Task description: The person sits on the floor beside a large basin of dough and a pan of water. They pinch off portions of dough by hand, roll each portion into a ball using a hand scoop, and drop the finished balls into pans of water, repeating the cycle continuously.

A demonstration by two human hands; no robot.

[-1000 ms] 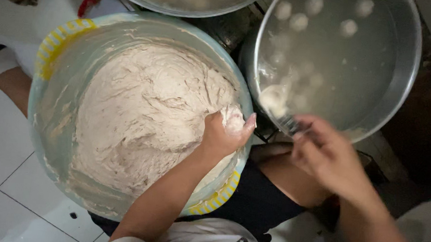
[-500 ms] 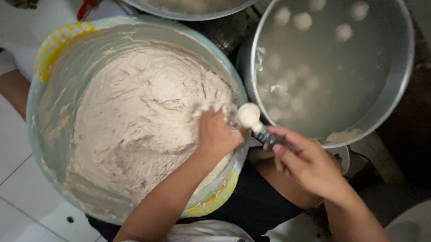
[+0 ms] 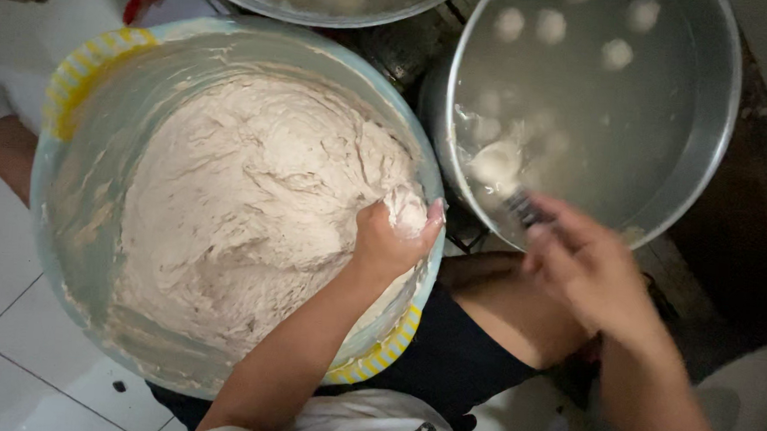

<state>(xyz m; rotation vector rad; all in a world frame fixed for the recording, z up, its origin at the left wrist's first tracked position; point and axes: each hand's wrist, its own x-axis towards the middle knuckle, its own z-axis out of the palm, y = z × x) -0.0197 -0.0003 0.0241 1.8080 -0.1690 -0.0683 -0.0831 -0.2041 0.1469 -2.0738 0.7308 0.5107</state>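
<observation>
The paste (image 3: 252, 226) fills the large basin (image 3: 66, 94) on my lap; it looks soft, sticky and heavy, best squeezed out by the fistful. My left hand (image 3: 391, 238) is clenched on a lump. My right hand (image 3: 586, 270) grips a spoon (image 3: 508, 183) over the water pot (image 3: 712, 128), where pale balls (image 3: 551, 25) float.

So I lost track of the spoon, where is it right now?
In the head view the spoon is right of centre, held by the right hand over the near rim of the metal pot, carrying a pale lump just above the water.
</observation>
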